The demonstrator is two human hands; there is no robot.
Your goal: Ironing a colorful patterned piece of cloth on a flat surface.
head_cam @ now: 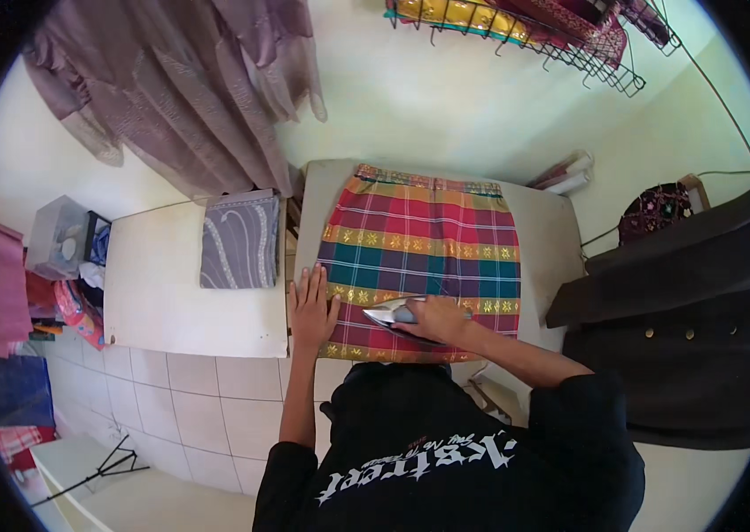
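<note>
A plaid skirt (421, 233) with an elastic waistband and bands of gold star motifs lies flat on the padded ironing surface (544, 226), waistband at the far side. My right hand (438, 319) grips the handle of a clothes iron (385, 314), whose pointed tip faces left on the skirt's lower part. The iron's rear is partly hidden by the hand. At the skirt's lower left edge, my left hand (312, 309) rests flat, fingers slightly spread and pointing away from me, holding nothing.
Left of the ironing surface, a white table (155, 286) bears a folded grey patterned cloth (240, 239). Mauve garments (175, 86) hang above it. Dark garments (667, 319) hang on the right. A wire rack (514, 40) with fabrics is on the far wall.
</note>
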